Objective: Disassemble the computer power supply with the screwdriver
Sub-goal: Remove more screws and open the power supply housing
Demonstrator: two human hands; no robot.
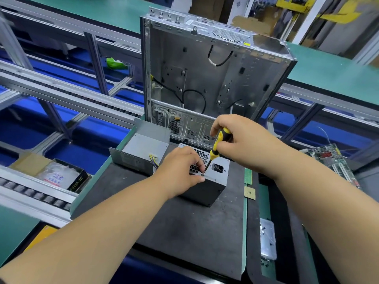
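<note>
The grey metal power supply point(215, 181) sits on a black mat point(184, 232) in the middle of the bench, its perforated top face up. My right hand point(240, 140) grips a yellow-and-black screwdriver point(217, 146), tilted, with its tip on a screw at the box's near top edge. My left hand point(180, 171) rests on the box's left side, fingers pinched beside the screwdriver tip and screw. Part of the top grille is hidden by this hand.
An open, stripped computer case point(205, 74) stands upright just behind the power supply. A grey metal cover point(141, 148) lies at its left. A RAM stick point(248, 176), a CPU chip point(249, 192) and a screw tray point(267, 240) lie at the right; a circuit board point(332, 160) sits farther right.
</note>
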